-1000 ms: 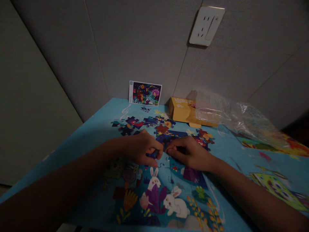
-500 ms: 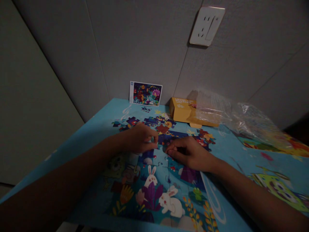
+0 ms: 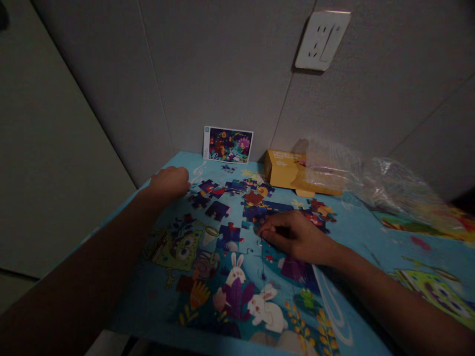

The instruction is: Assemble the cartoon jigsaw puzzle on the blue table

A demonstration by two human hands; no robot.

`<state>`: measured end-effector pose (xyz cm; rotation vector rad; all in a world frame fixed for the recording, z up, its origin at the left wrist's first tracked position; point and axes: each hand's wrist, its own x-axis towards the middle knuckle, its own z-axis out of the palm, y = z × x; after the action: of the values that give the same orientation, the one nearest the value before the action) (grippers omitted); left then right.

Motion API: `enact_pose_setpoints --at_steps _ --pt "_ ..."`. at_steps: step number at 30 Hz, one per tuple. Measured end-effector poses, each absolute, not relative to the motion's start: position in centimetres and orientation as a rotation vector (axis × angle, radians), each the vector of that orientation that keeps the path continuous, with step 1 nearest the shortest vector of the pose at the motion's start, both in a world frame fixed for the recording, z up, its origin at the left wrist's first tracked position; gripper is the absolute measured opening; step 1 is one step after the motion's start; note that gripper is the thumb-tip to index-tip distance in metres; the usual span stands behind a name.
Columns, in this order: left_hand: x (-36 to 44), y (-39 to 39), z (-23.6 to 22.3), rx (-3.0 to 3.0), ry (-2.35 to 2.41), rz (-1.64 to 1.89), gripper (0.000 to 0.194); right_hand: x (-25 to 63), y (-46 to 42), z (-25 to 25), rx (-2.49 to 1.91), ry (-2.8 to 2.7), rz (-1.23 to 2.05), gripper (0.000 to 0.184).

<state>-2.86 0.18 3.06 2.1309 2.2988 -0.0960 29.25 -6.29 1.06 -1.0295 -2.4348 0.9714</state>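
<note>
A partly joined jigsaw puzzle (image 3: pixel 237 289), with white rabbits and plants, lies on the blue patterned table cover. My right hand (image 3: pixel 291 232) rests at its upper part with thumb and fingertips pinched; whatever is between them is hidden. Farther back on the left, my left hand (image 3: pixel 168 183) is curled over the table beside loose puzzle pieces (image 3: pixel 210 187). Its fingertips point down out of sight, so what they hold cannot be made out. A dark loose piece (image 3: pixel 218 210) lies between the hands, and a joined dark section (image 3: pixel 254 211) is just beyond my right hand.
A picture card (image 3: pixel 228 145) of the puzzle leans on the wall at the back. Right of it stands a yellow box (image 3: pixel 284 170) with a clear plastic bag (image 3: pixel 334 160) over its side. A wall socket (image 3: pixel 322 39) is above.
My left hand has moved from the puzzle's upper middle to the loose pieces at the back left, uncovering the pieces between. My right hand has stayed in place, still pinched.
</note>
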Motion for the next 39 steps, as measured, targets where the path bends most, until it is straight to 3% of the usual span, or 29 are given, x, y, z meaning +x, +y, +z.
enact_pose_setpoints --at_steps 4,11,17,24,29,33,35,39 --pt "-2.4 0.0 3.5 2.137 2.274 -0.324 0.053 29.3 -6.2 0.9 -1.019 -2.436 0.973 0.019" --pt "-1.7 -0.1 3.5 2.123 2.266 -0.269 0.046 29.3 -6.3 0.9 -1.023 -2.426 0.988 0.019" --pt "-1.7 -0.5 3.6 2.224 2.163 -0.331 0.064 29.2 -6.3 1.0 -1.027 -2.431 0.965 0.018" --pt "-2.1 -0.5 3.9 2.110 2.184 -0.319 0.047 29.2 -6.3 0.9 -1.037 -2.418 0.976 0.019" --pt "-1.1 -0.7 4.7 2.087 2.312 0.189 0.030 29.2 -6.4 0.9 -1.034 -2.427 0.995 0.019" --pt "2.4 -2.0 4.5 2.204 1.769 0.960 0.023 29.1 -6.3 1.1 -1.039 -2.401 1.003 0.024" --pt "4.8 -3.3 3.5 2.235 1.276 0.980 0.016 29.1 -6.3 1.1 -1.029 -2.373 1.039 0.028" --pt "8.1 -5.6 1.2 2.437 0.616 0.647 0.012 29.2 -6.2 1.0 -0.985 -2.373 1.063 0.032"
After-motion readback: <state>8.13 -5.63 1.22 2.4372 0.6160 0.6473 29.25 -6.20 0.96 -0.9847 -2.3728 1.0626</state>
